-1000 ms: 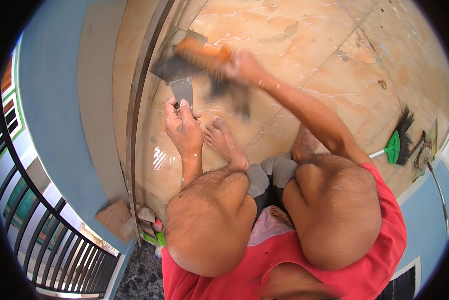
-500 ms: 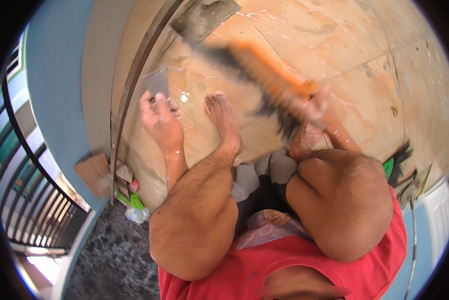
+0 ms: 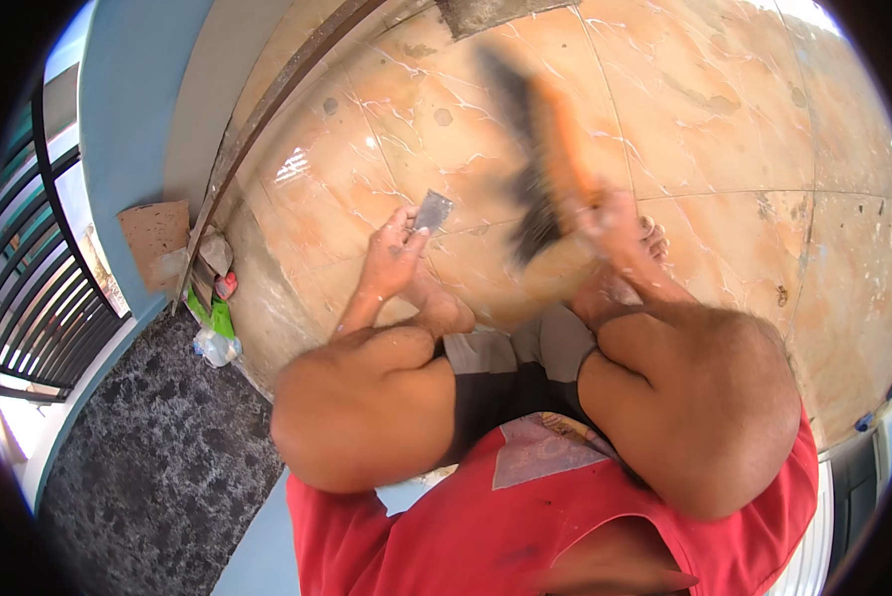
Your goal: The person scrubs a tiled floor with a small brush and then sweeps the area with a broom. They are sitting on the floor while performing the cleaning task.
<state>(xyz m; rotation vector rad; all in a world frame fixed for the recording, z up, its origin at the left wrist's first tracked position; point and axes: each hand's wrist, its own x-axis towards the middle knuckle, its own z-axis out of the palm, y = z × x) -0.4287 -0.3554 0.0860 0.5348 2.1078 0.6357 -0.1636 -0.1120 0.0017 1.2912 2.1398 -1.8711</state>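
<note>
My left hand [image 3: 391, 260] pinches a small flat grey scraper blade [image 3: 433, 212] between thumb and fingers, just above the floor and in front of my left foot. My right hand [image 3: 613, 233] is closed around the near end of an orange brush [image 3: 565, 149] with black bristles. Motion smears the brush and the fingers on it. Its bristles face left, toward the scraper, with a gap between the two. I cannot tell whether they touch the floor. Pale specks dot both hands.
Beige marbled tiles [image 3: 704, 129] spread before me, with a dark grey patch [image 3: 495, 14] at the far edge. A brown curved edge strip [image 3: 267, 129] runs along the left. Cardboard [image 3: 156, 243] and a green plastic bag [image 3: 214, 316] lie beyond it, near a black railing [image 3: 48, 288].
The view has shifted. My left hand has brought the scraper right, closer to the brush and in front of my left foot. The brush has swung from slanting far left to pointing more straight ahead.
</note>
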